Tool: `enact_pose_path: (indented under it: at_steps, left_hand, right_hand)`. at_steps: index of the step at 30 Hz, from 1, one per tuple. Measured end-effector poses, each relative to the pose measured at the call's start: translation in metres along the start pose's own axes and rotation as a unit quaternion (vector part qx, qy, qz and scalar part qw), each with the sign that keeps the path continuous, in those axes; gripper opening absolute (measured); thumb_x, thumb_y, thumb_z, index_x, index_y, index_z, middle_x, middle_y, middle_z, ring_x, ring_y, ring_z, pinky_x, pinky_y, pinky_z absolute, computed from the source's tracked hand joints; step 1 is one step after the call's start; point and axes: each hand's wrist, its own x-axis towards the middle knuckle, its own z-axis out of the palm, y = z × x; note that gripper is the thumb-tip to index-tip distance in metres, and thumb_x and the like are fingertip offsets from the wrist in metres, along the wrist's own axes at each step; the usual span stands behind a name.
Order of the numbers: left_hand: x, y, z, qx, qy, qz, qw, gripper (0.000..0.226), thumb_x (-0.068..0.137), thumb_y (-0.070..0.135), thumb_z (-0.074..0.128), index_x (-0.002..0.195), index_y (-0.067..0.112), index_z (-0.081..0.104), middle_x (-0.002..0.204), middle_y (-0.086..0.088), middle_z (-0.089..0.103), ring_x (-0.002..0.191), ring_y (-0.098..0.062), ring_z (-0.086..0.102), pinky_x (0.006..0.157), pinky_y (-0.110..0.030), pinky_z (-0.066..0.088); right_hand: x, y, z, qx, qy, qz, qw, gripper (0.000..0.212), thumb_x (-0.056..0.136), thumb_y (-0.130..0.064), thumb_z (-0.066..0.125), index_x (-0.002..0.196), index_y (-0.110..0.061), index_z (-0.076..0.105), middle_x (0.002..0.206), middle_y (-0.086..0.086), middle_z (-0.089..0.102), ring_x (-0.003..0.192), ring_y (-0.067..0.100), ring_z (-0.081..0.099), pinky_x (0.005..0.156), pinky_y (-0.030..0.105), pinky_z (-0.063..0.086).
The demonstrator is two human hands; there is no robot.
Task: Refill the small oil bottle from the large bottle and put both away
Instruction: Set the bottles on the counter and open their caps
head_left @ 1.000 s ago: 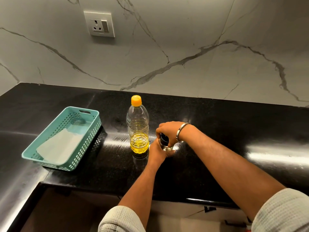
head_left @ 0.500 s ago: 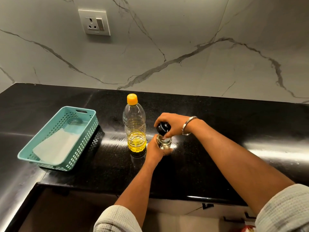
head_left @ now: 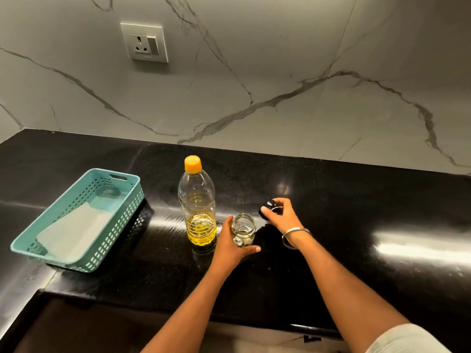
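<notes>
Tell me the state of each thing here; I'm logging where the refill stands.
small bottle: uncapped, upright, nearly empty, held by left hand.
black cap: off, gripped in right hand.
large bottle: capped, upright, oil low.
basket: on counter, holds white paper.
wall switch: position unclear.

I see the small bottle (head_left: 243, 230) standing on the bench (head_left: 356, 225), held within my left hand's fingers (head_left: 228, 225). The large bottle (head_left: 197, 203) stands just left of those fingers, the basket (head_left: 76, 220) well left of them with a sheet (head_left: 74, 231) in it. The cap (head_left: 269, 207) sits in my right hand's fingers (head_left: 281, 203), right of and behind the small bottle.
</notes>
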Motion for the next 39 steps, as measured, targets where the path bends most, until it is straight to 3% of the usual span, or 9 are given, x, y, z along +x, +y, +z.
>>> enact_pose_path:
  at_steps: [4,10,17,20,24,27,31,36,39]
  left_hand:
    - [-0.001,-0.003,-0.001,0.019,0.007,-0.006,1.0,0.123,0.04,0.051,0.092,0.143,0.027,0.029,0.136,0.007,0.05,0.127,-0.01,0.048,0.107,-0.038,0.043]
    - [-0.004,-0.001,-0.001,0.026,0.016,0.002,1.0,0.116,0.048,0.038,0.094,0.144,0.025,0.03,0.137,0.007,0.048,0.127,-0.009,0.046,0.108,-0.034,0.041]
    - [-0.017,0.005,-0.007,0.029,0.012,-0.011,0.999,0.115,0.055,0.026,0.094,0.147,0.022,0.025,0.143,0.012,0.039,0.131,-0.002,0.036,0.095,-0.002,0.029]
    - [-0.027,0.007,-0.015,0.056,-0.013,-0.026,0.998,0.123,0.056,0.032,0.093,0.152,0.021,0.017,0.147,0.012,0.03,0.137,-0.005,0.026,0.109,-0.017,0.026]
    - [-0.051,0.007,-0.044,0.118,-0.055,-0.046,0.99,0.061,0.076,0.009,0.077,0.127,0.031,0.052,0.134,0.015,0.044,0.129,-0.005,0.038,0.107,-0.025,0.035]
    - [-0.061,0.014,-0.072,0.057,0.065,-0.071,0.994,0.048,0.074,-0.016,0.049,0.081,0.027,0.068,0.095,0.002,0.071,0.098,-0.018,0.065,0.076,-0.024,0.052]
    - [-0.065,0.043,-0.099,0.025,0.29,-0.006,0.957,0.023,0.076,-0.009,0.056,0.083,0.013,0.057,0.081,-0.003,0.06,0.078,-0.021,0.055,0.061,-0.022,0.042]
    - [-0.056,0.065,-0.117,0.031,0.195,0.064,0.978,0.084,0.066,0.037,0.077,0.134,0.02,0.032,0.13,0.0,0.036,0.119,-0.015,0.039,0.098,-0.033,0.039]
    - [-0.047,0.075,-0.116,0.046,0.133,0.079,0.987,0.112,0.063,0.037,0.088,0.148,0.021,0.016,0.137,0.006,0.031,0.127,-0.01,0.031,0.101,-0.027,0.031]
  right_hand:
    - [0.002,0.01,0.01,-0.075,0.046,-0.026,0.996,0.053,0.076,-0.02,0.076,0.111,-0.019,0.036,0.117,0.005,0.041,0.107,0.02,0.049,0.098,0.032,0.041]
    - [0.002,0.018,0.021,-0.119,0.067,-0.045,0.99,0.055,0.077,-0.009,0.074,0.115,-0.005,0.034,0.117,0.008,0.027,0.102,0.02,0.042,0.097,0.029,0.041]
    - [0.002,0.022,0.019,-0.131,0.076,-0.051,0.987,0.06,0.071,-0.012,0.079,0.115,-0.009,0.039,0.124,0.011,0.033,0.114,0.025,0.044,0.101,0.032,0.04]
    - [0.002,0.011,0.015,-0.151,0.084,-0.064,0.983,0.062,0.072,-0.024,0.079,0.12,-0.013,0.043,0.13,0.01,0.032,0.122,0.025,0.035,0.104,0.034,0.032]
    - [0.0,-0.033,0.017,-0.12,0.179,-0.179,0.96,0.033,0.084,-0.026,0.067,0.109,-0.008,0.055,0.121,0.011,0.04,0.116,0.027,0.041,0.105,0.039,0.035]
    - [-0.004,-0.078,0.029,-0.092,0.184,-0.277,0.938,0.023,0.086,-0.026,0.058,0.099,-0.007,0.06,0.111,0.01,0.047,0.108,0.023,0.047,0.099,0.043,0.04]
    - [-0.021,-0.13,0.054,-0.028,0.083,-0.351,0.932,0.022,0.089,-0.027,0.051,0.098,-0.009,0.06,0.101,0.002,0.05,0.098,0.019,0.053,0.09,0.033,0.046]
    - [-0.046,-0.164,0.079,0.019,-0.053,-0.379,0.924,0.025,0.092,-0.025,0.054,0.109,-0.006,0.058,0.107,0.004,0.056,0.1,0.02,0.059,0.089,0.031,0.051]
    - [-0.055,-0.171,0.09,0.019,-0.085,-0.384,0.919,0.031,0.087,-0.026,0.063,0.111,-0.008,0.056,0.109,0.007,0.058,0.099,0.02,0.06,0.086,0.027,0.053]
